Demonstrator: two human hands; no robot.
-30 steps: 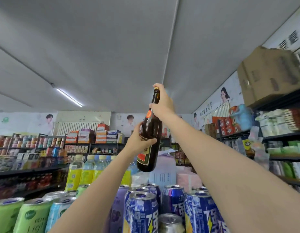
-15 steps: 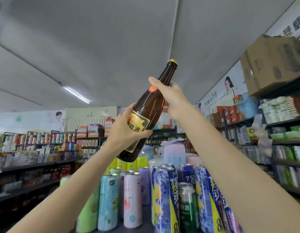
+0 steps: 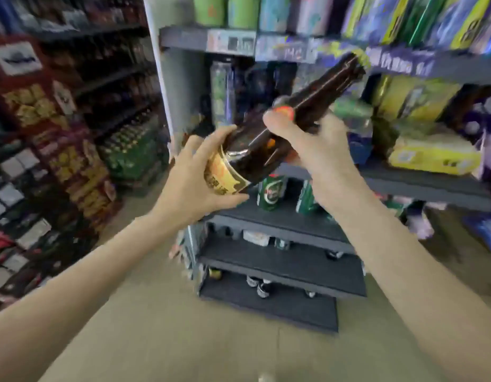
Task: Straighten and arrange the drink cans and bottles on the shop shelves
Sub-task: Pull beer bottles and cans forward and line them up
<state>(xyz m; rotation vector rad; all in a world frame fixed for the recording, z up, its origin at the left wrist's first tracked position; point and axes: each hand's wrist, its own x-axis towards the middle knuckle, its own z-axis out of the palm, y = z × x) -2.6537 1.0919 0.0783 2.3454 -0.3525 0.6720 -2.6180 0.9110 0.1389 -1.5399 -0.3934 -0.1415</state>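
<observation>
The bottle (image 3: pixel 269 139), lifted high a moment ago, now slants toward two o'clock, left hand (image 3: pixel 194 183) gripping its base, right hand (image 3: pixel 313 139) its neck, likely bound for the lower shelves (image 3: pixel 280 260).

Everything is smeared with motion: the brown bottle's (image 3: pixel 280 133) yellow label cannot be read, its base is hidden behind the left hand (image 3: pixel 194 183), and the cans on the top shelf (image 3: pixel 266 42) are cut off at the frame's edge.
</observation>
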